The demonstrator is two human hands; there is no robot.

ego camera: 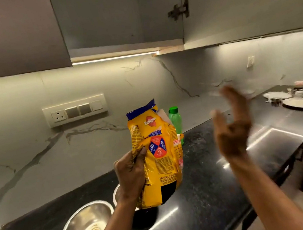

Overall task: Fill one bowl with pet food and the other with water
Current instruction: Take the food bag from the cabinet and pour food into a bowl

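My left hand (131,174) grips a yellow pet food bag (158,153) by its left side and holds it upright above the black counter (203,191). My right hand (231,130) is raised to the right of the bag, fingers spread, blurred, holding nothing. A steel bowl (86,226) sits on the counter at the lower left, with nothing in it. A second steel bowl (116,194) shows only part of its rim behind my left wrist and the bag. A green water bottle (175,120) with a green cap stands behind the bag near the wall.
A steel sink (272,142) is set into the counter at the right. Plates and dishes (302,105) lie at the far right. A socket panel (75,110) is on the marble wall. Grey wall cabinets (121,13) hang overhead.
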